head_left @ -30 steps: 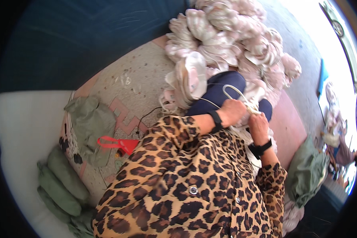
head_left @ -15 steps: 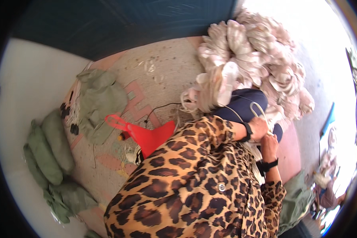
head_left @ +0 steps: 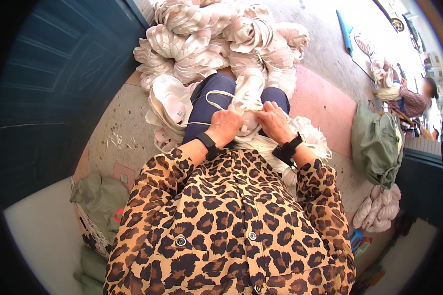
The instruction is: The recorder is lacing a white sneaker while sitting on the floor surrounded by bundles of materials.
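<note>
A pale pink-white shoe upper (head_left: 249,87) lies between my thighs, its front pointing away from me. A cream shoelace (head_left: 212,93) rises from it in a loop beside my left hand (head_left: 225,126), whose fingers are closed on the lace. My right hand (head_left: 274,121) pinches at the lacing on the other side of the upper. The fingertips partly hide where the lace passes through. Against my left leg leans a stack of similar uppers (head_left: 168,105). White laces (head_left: 266,150) lie in a bundle under my wrists.
Beyond my knees is a large heap of bundled shoe uppers (head_left: 192,51). A dark blue door (head_left: 69,88) stands at left. Green sacks lie left (head_left: 101,196) and right (head_left: 376,142). Another person (head_left: 416,101) sits at far right. Loose lace scraps (head_left: 120,141) lie on the floor.
The view has swung right, bringing the heap and my lap toward the middle. My hands now sit apart on either side of the upper; before, they appeared close together.
</note>
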Demonstrator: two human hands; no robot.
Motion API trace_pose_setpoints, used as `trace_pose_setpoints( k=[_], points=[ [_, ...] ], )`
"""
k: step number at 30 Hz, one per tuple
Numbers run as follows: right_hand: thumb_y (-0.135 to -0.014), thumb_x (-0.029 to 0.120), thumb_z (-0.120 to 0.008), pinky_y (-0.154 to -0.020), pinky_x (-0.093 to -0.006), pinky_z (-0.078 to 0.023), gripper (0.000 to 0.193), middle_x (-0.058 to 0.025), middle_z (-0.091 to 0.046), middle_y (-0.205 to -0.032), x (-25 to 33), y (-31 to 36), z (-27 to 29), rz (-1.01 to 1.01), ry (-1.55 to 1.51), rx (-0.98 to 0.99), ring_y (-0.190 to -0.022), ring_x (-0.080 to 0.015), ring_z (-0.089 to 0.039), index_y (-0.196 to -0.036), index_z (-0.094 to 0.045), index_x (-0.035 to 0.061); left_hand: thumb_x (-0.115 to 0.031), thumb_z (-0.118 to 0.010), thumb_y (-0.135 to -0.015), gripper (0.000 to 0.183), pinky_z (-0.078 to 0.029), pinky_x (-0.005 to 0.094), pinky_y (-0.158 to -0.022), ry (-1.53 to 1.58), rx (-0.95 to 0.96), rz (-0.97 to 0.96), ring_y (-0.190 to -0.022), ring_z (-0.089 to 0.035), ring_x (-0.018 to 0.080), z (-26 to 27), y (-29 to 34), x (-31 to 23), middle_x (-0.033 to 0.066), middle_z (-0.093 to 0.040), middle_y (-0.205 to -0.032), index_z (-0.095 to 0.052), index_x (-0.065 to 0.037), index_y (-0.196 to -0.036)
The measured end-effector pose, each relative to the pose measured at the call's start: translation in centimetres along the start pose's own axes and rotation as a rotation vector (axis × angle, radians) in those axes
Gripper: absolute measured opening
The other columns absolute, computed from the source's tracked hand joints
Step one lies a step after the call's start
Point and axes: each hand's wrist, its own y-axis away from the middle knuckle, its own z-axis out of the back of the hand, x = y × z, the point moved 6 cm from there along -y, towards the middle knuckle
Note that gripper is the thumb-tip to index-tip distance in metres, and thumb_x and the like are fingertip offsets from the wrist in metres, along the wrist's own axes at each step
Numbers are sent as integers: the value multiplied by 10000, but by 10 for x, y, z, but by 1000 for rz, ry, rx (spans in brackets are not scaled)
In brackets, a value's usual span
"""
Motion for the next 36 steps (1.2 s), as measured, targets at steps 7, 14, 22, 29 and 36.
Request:
trace_pose_setpoints(
  k=[7,14,22,29,36],
  points=[
    [-741,110,-604,-696,-367,-380,40,-89,-502,-805,12,-2,1,-17,-406,-38,-810,-264,-498,-752,-595,72,-67,-503,-754,151,-500,363,-541,164,-71,44,-641,-612,285,20,-5,21,139,-584,-743,-528,-77,-903],
    [-770,85,-585,-656,-364,-435,69,-116,-542,-799,19,20,-3,-46,-645,-73,-757,-313,-540,-799,-575,24,-95,-556,-688,89,-493,296,-474,-425,-7,-457,-580,-617,217,10,-4,-23,139,-544,-928,-580,-25,-737],
    [-857,93,-511,-591,-219,-425,136,-36,-591,-711,-9,-1,15,-395,-1082,-281,-645,-82,-518,-825,-575,-23,-117,-582,-782,145,-445,339,-561,472,-125,-251,-625,-601,275,50,-43,-32,155,-603,-663,-614,22,-761],
    [-854,124,-534,-577,-203,-424,165,-21,-587,-705,-27,-24,23,-431,-1145,-402,-645,-69,-522,-875,-592,-29,-124,-601,-773,151,-451,298,-555,592,-48,-215,-611,-613,224,50,-83,-28,159,-626,-695,-639,22,-780],
    [-870,198,-537,-556,-202,-446,338,-22,-563,-784,-83,20,29,-675,-977,-454,-620,-70,-546,-1136,-495,-6,-283,-653,-725,388,-459,424,-735,-211,-230,374,-850,-562,358,90,-45,164,193,-555,-928,-541,-33,-999]
  ],
)
